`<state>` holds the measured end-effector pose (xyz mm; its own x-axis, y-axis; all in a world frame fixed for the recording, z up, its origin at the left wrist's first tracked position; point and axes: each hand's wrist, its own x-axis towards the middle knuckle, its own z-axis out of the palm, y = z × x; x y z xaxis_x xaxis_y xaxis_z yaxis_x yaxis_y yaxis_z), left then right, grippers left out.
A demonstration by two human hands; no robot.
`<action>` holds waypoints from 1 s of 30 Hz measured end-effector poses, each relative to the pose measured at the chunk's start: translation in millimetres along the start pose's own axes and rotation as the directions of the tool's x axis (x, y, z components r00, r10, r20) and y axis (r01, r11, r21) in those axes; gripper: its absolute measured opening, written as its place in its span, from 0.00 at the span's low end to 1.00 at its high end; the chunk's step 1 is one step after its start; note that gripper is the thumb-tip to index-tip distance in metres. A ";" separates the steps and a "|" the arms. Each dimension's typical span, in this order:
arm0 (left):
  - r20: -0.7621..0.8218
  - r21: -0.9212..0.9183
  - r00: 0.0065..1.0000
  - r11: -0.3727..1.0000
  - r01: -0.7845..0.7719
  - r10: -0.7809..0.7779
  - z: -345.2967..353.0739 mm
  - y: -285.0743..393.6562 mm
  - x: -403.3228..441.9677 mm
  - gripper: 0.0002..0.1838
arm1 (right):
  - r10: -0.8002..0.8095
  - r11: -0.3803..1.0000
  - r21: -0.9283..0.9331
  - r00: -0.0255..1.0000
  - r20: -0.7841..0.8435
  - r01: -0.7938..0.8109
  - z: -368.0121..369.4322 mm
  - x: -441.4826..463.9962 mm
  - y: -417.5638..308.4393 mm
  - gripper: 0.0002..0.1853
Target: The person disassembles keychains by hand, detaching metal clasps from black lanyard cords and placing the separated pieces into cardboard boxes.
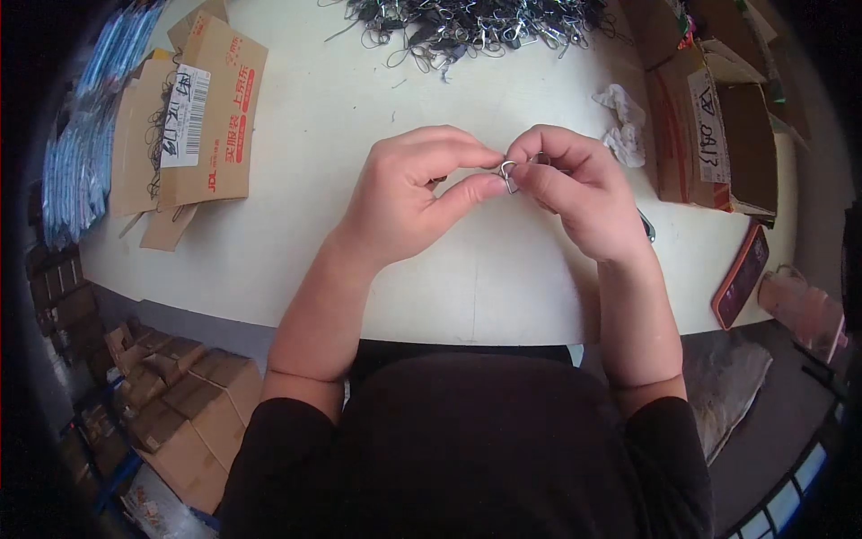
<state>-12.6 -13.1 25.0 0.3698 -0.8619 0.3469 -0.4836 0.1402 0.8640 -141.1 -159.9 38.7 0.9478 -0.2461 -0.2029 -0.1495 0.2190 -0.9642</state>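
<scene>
Between my two hands, above the middle of the white table, is a small metal ring or clasp [508, 171]. My left hand [422, 184] pinches its left side between thumb and forefinger. The thumb and curled fingers of my right hand [575, 184] close on its right side. A thin loop shows between the right fingers, partly hidden. The exact shape of the metal piece is too small to tell. Farther back on the table lies a pile of black cords with metal clasps [476, 27].
An open cardboard box [224, 117] with cords over its edge stands left, beside stacked plastic-wrapped packs [76, 171]. Right are crumpled tissue [626, 126], more boxes [673, 135], a phone [742, 277] and a pink-tinted cup [799, 305]. Cartons [193, 413] stand below the table at left.
</scene>
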 end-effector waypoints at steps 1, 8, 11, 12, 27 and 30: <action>-0.002 0.006 1.000 1.000 0.019 -0.019 0.1 1.2 0.4 0.08 | -0.006 1.000 -0.006 1.000 -0.007 0.006 0.3 0.0 0.0 0.05; -0.021 0.061 0.999 0.998 0.029 -0.028 1.6 8.1 1.5 0.04 | -0.015 0.999 -0.034 1.000 -0.027 0.014 1.2 -0.3 0.9 0.06; -0.050 0.114 0.998 0.993 -0.020 0.025 3.1 6.2 1.8 0.04 | -0.035 0.998 -0.054 0.999 -0.041 0.033 2.2 0.5 2.3 0.07; -0.061 0.136 0.997 0.990 -0.039 0.047 3.4 5.6 1.9 0.04 | -0.044 0.997 -0.064 0.998 -0.048 0.041 2.6 0.9 3.4 0.07; -0.024 0.194 0.997 0.979 -0.064 0.070 1.4 1.3 1.1 0.05 | -0.099 0.990 -0.110 0.992 -0.076 0.090 4.4 1.6 8.2 0.07; -0.019 0.224 0.997 0.972 -0.066 0.072 1.6 -1.5 0.2 0.04 | -0.106 0.984 -0.149 0.992 -0.075 0.094 3.3 2.2 10.4 0.07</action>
<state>-13.1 -14.3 23.2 0.3490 -0.8401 0.4152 -0.6726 0.0840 0.7352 -139.6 -155.1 28.8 0.9345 -0.3380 -0.1114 -0.0997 0.0521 -0.9937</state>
